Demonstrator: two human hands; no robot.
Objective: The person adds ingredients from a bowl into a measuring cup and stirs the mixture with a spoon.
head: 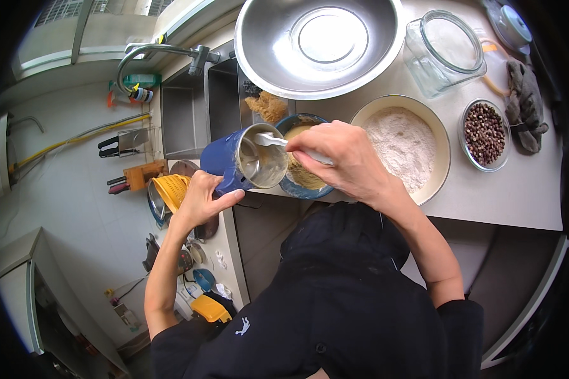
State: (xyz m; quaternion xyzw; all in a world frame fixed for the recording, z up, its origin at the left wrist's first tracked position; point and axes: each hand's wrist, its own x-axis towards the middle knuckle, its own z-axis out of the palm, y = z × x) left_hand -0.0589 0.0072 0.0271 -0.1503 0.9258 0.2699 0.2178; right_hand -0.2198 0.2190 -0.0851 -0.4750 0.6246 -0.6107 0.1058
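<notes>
My left hand [208, 196] grips a blue cylindrical container [222, 154] from below, tilted so that its open mouth faces right. Remains of a pale substance cling to its inner wall. In my right hand [346, 161] is a white spoon [271, 140], whose head reaches into the container's mouth. Behind and below my right hand stands a blue bowl [308, 192] with tan powder in it, partly hidden by the hand and the container. Right of it, a cream-coloured bowl [442, 180] holds pale flour-like powder [398, 142], partly behind my right wrist.
A large steel basin [270, 71] overlaps the sink's [182, 118] right side, near brown scrubbing fibre [268, 106]. Farther right are a square glass jar [426, 71], a glass bowl of brown beans or seeds [484, 135] and a grey cloth [526, 104]. A yellow colander [170, 189] stands left.
</notes>
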